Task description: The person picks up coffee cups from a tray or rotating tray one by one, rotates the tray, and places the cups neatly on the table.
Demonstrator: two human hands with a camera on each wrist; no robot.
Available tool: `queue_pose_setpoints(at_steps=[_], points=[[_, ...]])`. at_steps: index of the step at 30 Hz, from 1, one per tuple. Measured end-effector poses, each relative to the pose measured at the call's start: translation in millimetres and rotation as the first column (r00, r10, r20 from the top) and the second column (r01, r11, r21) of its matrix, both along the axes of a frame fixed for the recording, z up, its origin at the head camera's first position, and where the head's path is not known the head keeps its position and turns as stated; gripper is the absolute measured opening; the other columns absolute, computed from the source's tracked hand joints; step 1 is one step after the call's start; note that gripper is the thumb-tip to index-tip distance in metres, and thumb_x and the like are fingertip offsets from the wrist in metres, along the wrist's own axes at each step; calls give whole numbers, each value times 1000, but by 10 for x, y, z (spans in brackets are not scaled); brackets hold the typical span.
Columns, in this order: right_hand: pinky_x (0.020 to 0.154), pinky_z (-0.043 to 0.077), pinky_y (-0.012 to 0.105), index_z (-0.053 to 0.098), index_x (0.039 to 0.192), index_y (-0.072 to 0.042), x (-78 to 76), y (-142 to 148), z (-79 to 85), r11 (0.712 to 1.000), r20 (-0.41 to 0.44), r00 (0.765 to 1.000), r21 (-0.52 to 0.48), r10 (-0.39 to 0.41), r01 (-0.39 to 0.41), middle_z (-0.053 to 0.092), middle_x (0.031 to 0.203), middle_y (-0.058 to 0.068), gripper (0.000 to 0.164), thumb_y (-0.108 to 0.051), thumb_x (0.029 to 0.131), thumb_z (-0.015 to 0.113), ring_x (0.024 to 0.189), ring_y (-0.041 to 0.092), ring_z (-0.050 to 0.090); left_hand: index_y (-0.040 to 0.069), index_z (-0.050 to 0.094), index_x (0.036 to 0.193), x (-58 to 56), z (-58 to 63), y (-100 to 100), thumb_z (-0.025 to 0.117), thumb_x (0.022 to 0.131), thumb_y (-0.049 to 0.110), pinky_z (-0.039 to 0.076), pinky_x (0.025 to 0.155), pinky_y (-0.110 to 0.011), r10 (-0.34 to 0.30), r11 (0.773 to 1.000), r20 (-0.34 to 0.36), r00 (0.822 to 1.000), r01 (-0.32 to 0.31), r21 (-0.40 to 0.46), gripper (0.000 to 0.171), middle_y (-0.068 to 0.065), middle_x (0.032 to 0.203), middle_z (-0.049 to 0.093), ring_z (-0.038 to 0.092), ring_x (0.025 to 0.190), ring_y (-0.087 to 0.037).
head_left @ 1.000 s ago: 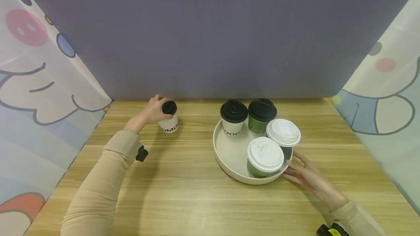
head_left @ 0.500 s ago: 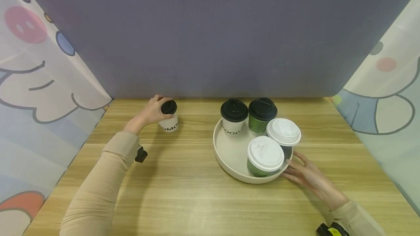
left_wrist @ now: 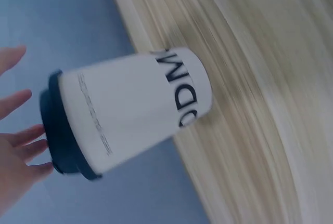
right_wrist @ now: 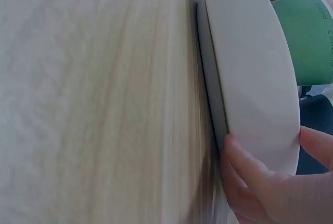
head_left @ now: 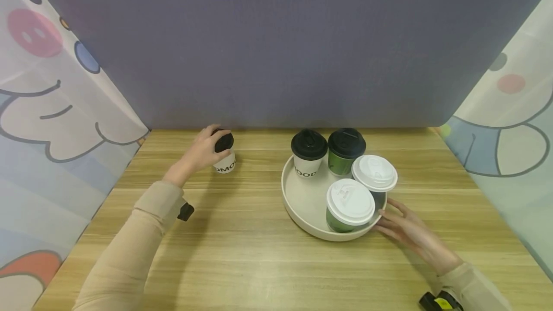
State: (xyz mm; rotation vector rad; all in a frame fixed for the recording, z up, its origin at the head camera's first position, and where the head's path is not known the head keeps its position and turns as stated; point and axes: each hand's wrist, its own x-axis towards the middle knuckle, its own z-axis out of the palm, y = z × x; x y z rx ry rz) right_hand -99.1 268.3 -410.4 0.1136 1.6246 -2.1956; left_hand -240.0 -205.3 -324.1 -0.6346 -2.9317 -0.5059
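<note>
A white paper coffee cup [left_wrist: 130, 109] with a black lid [head_left: 223, 141] stands upright at the table's back left. My left hand [head_left: 203, 150] is around its lid, fingers spread; in the left wrist view some fingertips meet the lid's edge and others are apart from it. At the right, my right hand [head_left: 410, 234] grips the rim of a round cream tray [head_left: 302, 222], fingers low on its outer wall and thumb at the rim. On the tray are a black-lidded white cup [head_left: 306, 167], a black-lidded green cup [head_left: 340, 163], a white-lidded green cup [head_left: 339, 224] and a white-lidded dark cup [head_left: 375, 172].
The wooden table [head_left: 255, 272] runs back to a grey-blue panel [head_left: 276, 52]. Printed cartoon curtains [head_left: 56, 109] flank both sides. A stretch of bare wood lies between the lone cup and the tray.
The left hand's fingers have loosened and lifted slightly around the lid, while the cup stays in place. The right hand and the tray have not visibly moved.
</note>
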Motion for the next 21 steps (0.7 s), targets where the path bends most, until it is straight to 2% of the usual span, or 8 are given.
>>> queue_pose_setpoints(at_steps=[6,7,9,12,14,17,21], points=[[82,47,30,-20,132,9,-56,68,-47,1000,-43,999,-13,27,-27,59,95,0,72,-10,94,38,89,12,60,0,45,125,132,-4,178,60,83,24,19,101,-53,-114,993,-99,989,111,-38,50,-27,131,33,27,123,-42],[81,47,29,-14,134,10,-64,83,-54,999,-56,998,-26,34,-36,59,95,0,68,-10,94,37,89,12,60,-1,46,124,158,-10,214,60,83,23,20,101,-52,-130,991,-112,985,125,-46,49,-27,130,34,29,122,-42],[81,48,28,11,136,5,-84,118,-72,995,-84,995,-74,57,-63,60,95,1,50,-8,94,35,89,13,60,0,47,123,214,-25,290,62,82,20,21,102,-51,-157,987,-135,978,154,-38,47,-26,128,37,33,120,-40],[81,47,28,45,118,-12,-116,166,-88,981,-119,989,-160,91,-109,61,98,2,28,-4,94,32,91,14,59,1,50,120,293,-68,412,63,81,17,27,99,-49,-201,979,-164,966,201,-17,44,-25,125,41,39,115,-38],[81,47,28,55,105,-21,-148,197,-97,969,-139,984,-202,114,-141,61,99,2,33,-3,94,29,92,14,59,0,50,119,346,-105,496,64,81,16,32,96,-48,-236,971,-168,957,240,3,43,-24,124,42,41,113,-38],[81,47,27,57,104,-22,-202,244,-99,963,-165,977,-211,133,-167,62,100,0,37,-3,95,26,93,13,59,0,52,117,422,-163,628,63,81,17,38,92,-44,-285,957,-173,943,290,4,41,-23,121,45,45,111,-35],[79,48,27,56,101,-22,-278,308,-85,980,-158,981,-145,113,-136,63,97,0,31,-7,96,30,91,12,59,-2,55,112,521,-239,806,66,78,16,40,91,-41,-346,936,-200,917,353,-4,39,-21,116,51,50,106,-34]])
